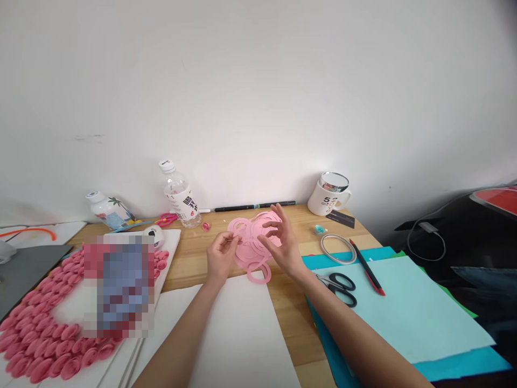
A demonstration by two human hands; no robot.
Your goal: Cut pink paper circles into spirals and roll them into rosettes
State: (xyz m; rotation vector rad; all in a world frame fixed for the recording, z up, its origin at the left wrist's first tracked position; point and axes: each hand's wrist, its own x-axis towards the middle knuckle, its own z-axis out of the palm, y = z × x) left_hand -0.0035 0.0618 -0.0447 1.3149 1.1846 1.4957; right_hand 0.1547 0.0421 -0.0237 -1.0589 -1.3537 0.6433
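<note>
A loose pile of pink paper rings and spiral strips lies on the wooden table ahead of me. At its left edge is my left hand, thumb and fingers pinched together; whatever sits between the tips is too small to make out. Over the right side of the pile I hold my right hand with its fingers spread and curved, apparently holding nothing. One pink ring sticks out toward me, overlapping the edge of a white sheet under my left forearm.
Rolled pink paper flowers cover a white board at left, partly blurred. A water bottle and a mug stand by the wall. Black-handled scissors, a tape roll, a pen and blue sheets lie right.
</note>
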